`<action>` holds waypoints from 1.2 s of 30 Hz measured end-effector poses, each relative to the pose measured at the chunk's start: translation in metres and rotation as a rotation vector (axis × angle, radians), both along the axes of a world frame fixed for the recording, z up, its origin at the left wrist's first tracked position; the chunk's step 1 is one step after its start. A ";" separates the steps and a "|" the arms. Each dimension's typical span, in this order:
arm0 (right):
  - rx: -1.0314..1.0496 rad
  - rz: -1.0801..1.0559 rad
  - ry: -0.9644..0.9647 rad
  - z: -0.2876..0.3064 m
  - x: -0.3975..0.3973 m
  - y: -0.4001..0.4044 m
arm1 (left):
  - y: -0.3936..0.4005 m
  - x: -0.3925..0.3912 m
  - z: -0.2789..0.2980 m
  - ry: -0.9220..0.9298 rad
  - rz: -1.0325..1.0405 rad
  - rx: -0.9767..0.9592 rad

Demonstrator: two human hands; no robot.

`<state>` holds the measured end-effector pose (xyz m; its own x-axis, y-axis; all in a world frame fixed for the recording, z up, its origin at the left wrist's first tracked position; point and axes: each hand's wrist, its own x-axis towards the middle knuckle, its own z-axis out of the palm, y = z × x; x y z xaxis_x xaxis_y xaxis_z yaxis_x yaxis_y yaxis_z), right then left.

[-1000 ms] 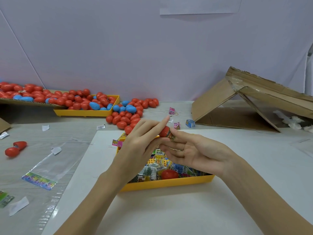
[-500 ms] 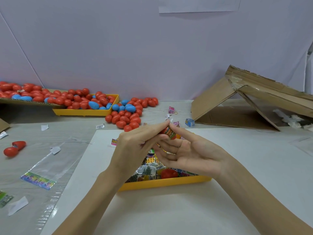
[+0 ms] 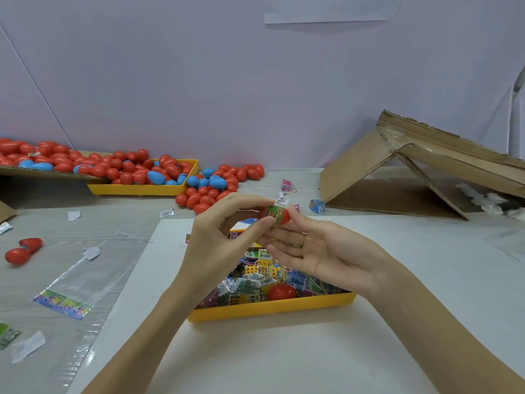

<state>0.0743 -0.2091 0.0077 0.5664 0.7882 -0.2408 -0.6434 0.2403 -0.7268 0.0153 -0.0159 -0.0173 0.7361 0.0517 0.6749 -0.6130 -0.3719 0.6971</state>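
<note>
Fingers (image 3: 252,227) of the left hand (image 3: 218,245) are curled and pinched on a small red plastic egg (image 3: 277,215), whose smooth shell is wrapped in a glossy green printed label. The fingers of the right hand (image 3: 329,257) are held straight with the palm turned up, and only the uppermost one is laid against the egg's rounded end. The egg is held in the air over the far end of the near tray. A grey, wood-grained worktop (image 3: 113,211) is seen beneath everything, and a flat matt white sheet (image 3: 284,354) is spread over its nearer part. A collapsed box of brown corrugated cardboard (image 3: 397,177) with torn edges is propped like a tent at the far right. A shallow yellow plastic tray (image 3: 270,307) filled with crinkled printed packets and one red egg is set on the sheet, below the hands. A second yellow tray (image 3: 136,189) at the far left is heaped with glossy red and blue eggs (image 3: 204,194), some spilled just beside it. A clear film bag (image 3: 71,280) with a colourful header strip is laid flat at the left.
</note>
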 end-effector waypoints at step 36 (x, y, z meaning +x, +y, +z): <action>-0.844 -1.157 -1.549 0.057 0.093 -0.049 | 0.010 0.006 0.001 -0.075 0.316 0.351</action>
